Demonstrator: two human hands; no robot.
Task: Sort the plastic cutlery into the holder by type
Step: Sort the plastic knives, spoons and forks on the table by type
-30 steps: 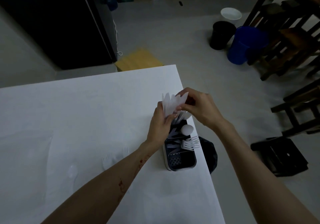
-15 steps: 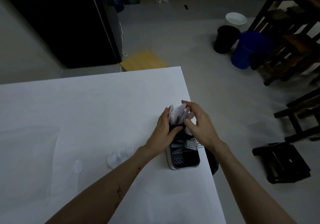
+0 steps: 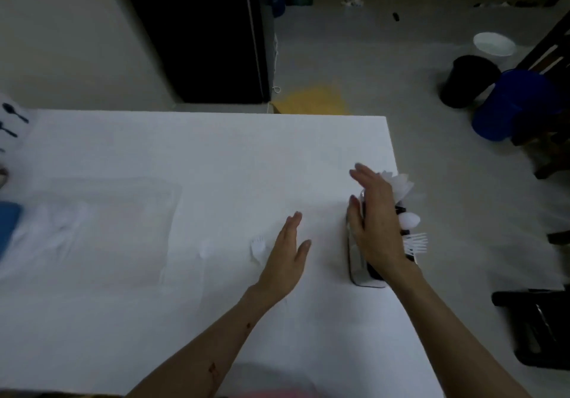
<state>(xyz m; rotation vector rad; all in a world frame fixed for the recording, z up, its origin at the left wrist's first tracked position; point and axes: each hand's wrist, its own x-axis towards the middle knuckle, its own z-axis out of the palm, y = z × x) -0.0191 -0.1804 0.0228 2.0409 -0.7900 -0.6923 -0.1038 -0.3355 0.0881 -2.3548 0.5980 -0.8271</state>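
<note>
Both hands released the knives [image 3: 398,185], now upright in the holder [image 3: 357,262]; fingers straight.

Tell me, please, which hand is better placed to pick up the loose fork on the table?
Left: the left hand hovers open right beside the fork, while the right hand is over the holder.

A white tabletop [image 3: 191,157] fills most of the view, its right edge running down beside the grey floor. Near that edge stands a dark cutlery holder [image 3: 357,269], with white forks [image 3: 416,242], a spoon [image 3: 409,220] and knives [image 3: 399,186] sticking up out of it. A loose white fork [image 3: 257,247] lies flat near the middle, and a faint spoon [image 3: 206,248] lies left of it. A clear plastic sheet [image 3: 101,228] covers the left part.
</note>
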